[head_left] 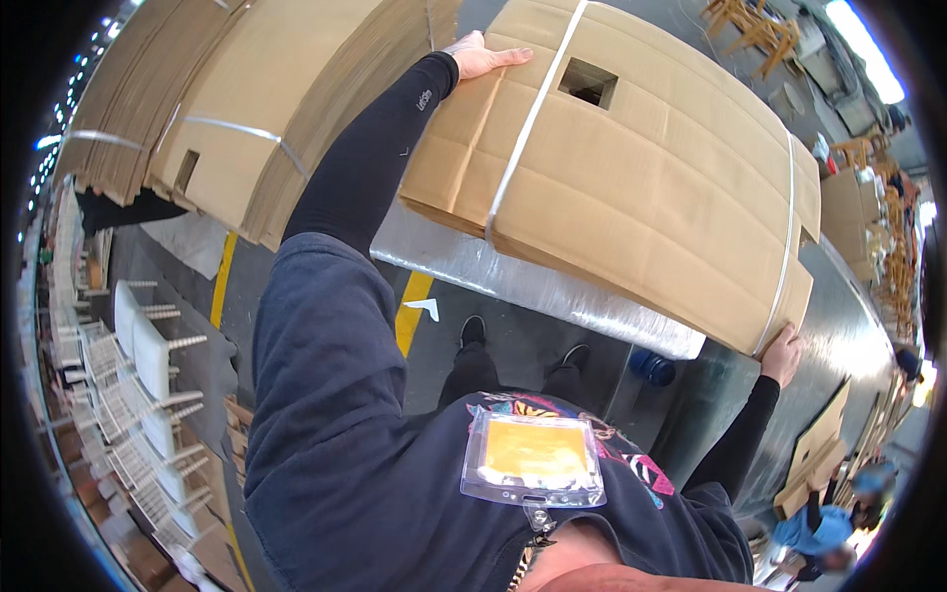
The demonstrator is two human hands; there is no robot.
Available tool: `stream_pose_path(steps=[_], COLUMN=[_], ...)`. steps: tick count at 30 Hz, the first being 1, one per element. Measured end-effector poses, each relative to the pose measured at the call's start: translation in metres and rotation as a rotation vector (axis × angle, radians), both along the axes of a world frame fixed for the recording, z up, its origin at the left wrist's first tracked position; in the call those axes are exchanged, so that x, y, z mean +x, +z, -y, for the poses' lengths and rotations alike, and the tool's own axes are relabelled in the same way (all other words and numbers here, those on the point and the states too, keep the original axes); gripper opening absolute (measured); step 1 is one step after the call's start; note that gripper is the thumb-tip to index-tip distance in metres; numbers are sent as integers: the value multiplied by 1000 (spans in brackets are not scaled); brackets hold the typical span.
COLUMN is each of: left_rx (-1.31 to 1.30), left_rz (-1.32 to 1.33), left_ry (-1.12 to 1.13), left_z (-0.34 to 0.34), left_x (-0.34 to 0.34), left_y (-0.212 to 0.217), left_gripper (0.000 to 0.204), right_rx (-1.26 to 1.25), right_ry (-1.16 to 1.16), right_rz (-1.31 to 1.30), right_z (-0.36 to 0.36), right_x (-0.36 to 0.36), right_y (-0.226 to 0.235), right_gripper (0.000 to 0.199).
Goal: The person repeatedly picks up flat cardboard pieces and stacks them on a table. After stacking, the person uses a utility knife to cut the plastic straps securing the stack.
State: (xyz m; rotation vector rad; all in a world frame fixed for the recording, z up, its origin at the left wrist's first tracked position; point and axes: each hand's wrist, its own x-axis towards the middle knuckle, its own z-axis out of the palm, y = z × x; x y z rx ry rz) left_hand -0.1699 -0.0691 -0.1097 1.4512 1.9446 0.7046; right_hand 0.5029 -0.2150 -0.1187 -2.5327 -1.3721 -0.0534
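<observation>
A strapped bundle of flat cardboard boxes point(631, 187) lies in front of me, with a white strap near each end and a square cut-out toward its far left. At its far left corner my left hand point(485, 57) grips the edge, the thumb laid on top and the other fingers partly out of sight. My right hand point(781, 357) is closed on the near right corner, beside the right strap. Under the bundle shows a slab wrapped in shiny clear film point(552, 294).
Taller strapped cardboard stacks point(256, 89) stand to the left. A grey metal tabletop point(838, 345) extends right, with a blue round object point(651, 367) at its near edge. White chairs point(148, 345) line the left. A co-worker in blue point(819, 528) is at the lower right.
</observation>
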Motion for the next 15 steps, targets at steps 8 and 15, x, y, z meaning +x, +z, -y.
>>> stream_pose_path(steps=[8,15], left_rx=[51,-263], left_rz=[-430,-798], left_ry=[560,288], left_z=[135,210], left_x=[-155,-105], left_y=[-116,-211], left_gripper=[35,38], right_rx=[6,51], right_ry=[-79,-21], right_rz=[-73,50], right_z=[-16,-7], right_x=[-25,-21], right_y=[7,23], right_gripper=[70,66])
